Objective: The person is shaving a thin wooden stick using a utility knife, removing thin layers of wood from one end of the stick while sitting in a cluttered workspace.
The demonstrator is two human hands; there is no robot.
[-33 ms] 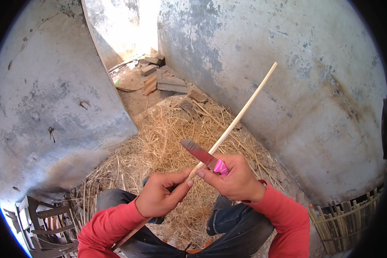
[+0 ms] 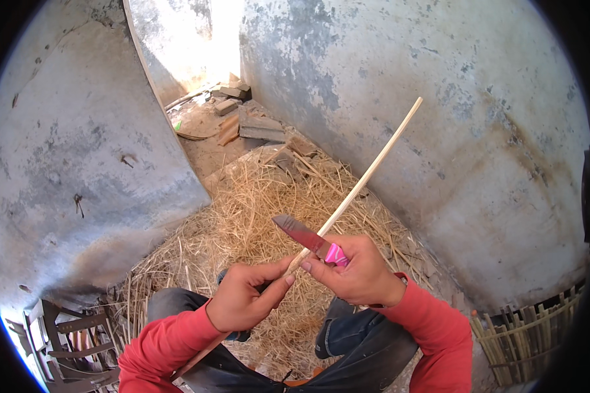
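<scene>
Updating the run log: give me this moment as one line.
left hand: grips bamboo stick | right hand: holds pink-handled knife, blade on stick | ground: straw

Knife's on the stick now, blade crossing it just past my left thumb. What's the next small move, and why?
Probably push the knife a short way up the stick, away from you. The right hand holds the blade across the stick just beyond the left hand, which grips the stick lower down, so the free length lies ahead of the edge.

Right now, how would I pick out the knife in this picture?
Start at the heap of straw between the grey walls and come down to the two hands above it. The right hand grips the knife against a long pale stick. Its bright pink handle is unmistakable.
</scene>
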